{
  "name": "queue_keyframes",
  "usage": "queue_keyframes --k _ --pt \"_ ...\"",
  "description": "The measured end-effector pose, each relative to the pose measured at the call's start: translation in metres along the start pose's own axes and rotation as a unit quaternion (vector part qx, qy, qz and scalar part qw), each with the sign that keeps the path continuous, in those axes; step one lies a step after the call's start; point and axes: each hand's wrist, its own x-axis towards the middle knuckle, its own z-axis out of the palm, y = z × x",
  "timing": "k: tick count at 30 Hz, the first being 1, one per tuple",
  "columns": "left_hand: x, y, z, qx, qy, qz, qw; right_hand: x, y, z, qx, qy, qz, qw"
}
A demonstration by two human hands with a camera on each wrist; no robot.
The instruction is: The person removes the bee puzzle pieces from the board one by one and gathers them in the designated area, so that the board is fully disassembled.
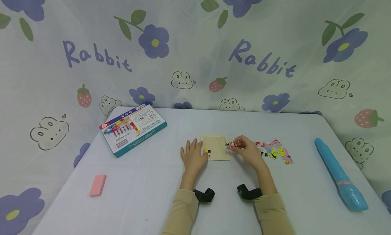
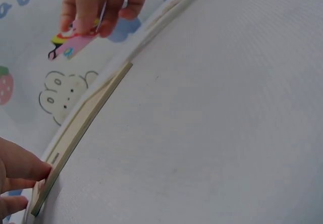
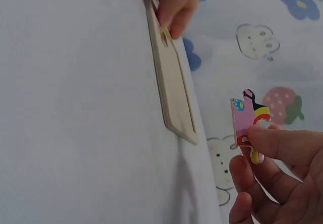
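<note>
A pale wooden puzzle tray [image 1: 217, 149] lies on the table, with one pink, yellow and black piece [image 1: 208, 151] in its lower left corner. My left hand [image 1: 194, 156] rests at the tray's left side, fingers spread, its thumb touching the tray near that piece. Between thumb and fingers, my right hand [image 1: 248, 151] pinches a pink jigsaw piece [image 3: 247, 120] with yellow, red and black print. That piece is raised above the tray's right edge. Right of the right hand lie several loose jigsaw pieces [image 1: 282, 152], some of them partly behind the hand.
A flat printed box [image 1: 134, 128] lies at the back left. Nearer the front left is a pink block [image 1: 97, 185]. A long blue wrapped object [image 1: 340, 177] lies along the right edge. Behind the table hangs a printed rabbit-and-flower cloth [image 1: 195, 52].
</note>
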Motion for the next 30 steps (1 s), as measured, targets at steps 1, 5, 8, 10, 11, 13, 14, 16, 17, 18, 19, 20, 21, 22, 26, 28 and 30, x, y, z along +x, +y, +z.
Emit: queue_keyframes --k 1,5,8,10,11,13,14,16,17,18,19,20,21,22,26,28,30 --pt "0.000 0.000 0.000 -0.001 0.000 0.001 1.0000 -0.001 0.003 -0.006 0.006 0.003 0.005 1.0000" --pt "0.000 0.000 0.000 -0.008 0.001 0.002 1.0000 -0.006 0.014 -0.028 0.016 0.019 0.018 0.9995" --pt "0.000 -0.001 -0.001 -0.008 0.000 0.001 1.0000 -0.012 0.022 -0.045 0.026 0.034 0.032 0.9986" --pt "0.000 -0.001 -0.001 -0.005 -0.002 0.001 1.0000 -0.016 0.027 -0.056 0.037 0.044 0.039 0.9976" --pt "0.000 -0.001 -0.001 -0.002 -0.004 0.000 1.0000 -0.019 0.030 -0.062 0.037 0.049 0.044 0.9971" --pt "0.000 -0.001 -0.001 -0.001 -0.004 0.000 1.0000 -0.023 0.035 -0.072 0.039 0.060 0.052 0.9961" --pt "0.000 -0.002 -0.001 -0.001 -0.002 0.001 1.0000 -0.025 0.037 -0.076 0.040 0.065 0.060 0.9953" --pt "0.000 -0.001 -0.001 -0.004 0.001 0.003 1.0000 -0.029 0.043 -0.084 0.039 0.076 0.077 0.9933" --pt "0.000 -0.001 -0.001 -0.005 0.002 0.004 1.0000 -0.031 0.046 -0.087 0.040 0.082 0.089 0.9919" --pt "0.000 -0.001 -0.001 -0.005 0.003 0.005 1.0000 -0.032 0.048 -0.090 0.043 0.086 0.101 0.9903" --pt "0.000 -0.001 -0.002 -0.005 0.002 0.004 1.0000 -0.034 0.051 -0.093 0.042 0.090 0.112 0.9887" --pt "0.000 -0.001 -0.002 -0.005 0.001 0.004 1.0000 -0.035 0.054 -0.095 0.045 0.094 0.123 0.9869" --pt "-0.001 0.000 -0.002 -0.005 0.001 0.004 1.0000 -0.037 0.056 -0.098 0.044 0.096 0.131 0.9857" --pt "0.000 0.000 -0.002 -0.004 0.000 0.004 1.0000 -0.038 0.059 -0.100 0.042 0.096 0.138 0.9848" --pt "-0.001 0.000 -0.001 -0.007 0.001 0.006 1.0000 -0.044 0.069 -0.107 0.040 0.084 0.170 0.9810" --pt "-0.001 0.000 -0.001 -0.008 0.000 0.005 1.0000 -0.047 0.073 -0.110 0.038 0.064 0.184 0.9801" --pt "-0.001 -0.001 0.000 -0.008 -0.001 0.005 1.0000 -0.049 0.075 -0.111 0.036 0.049 0.197 0.9785"
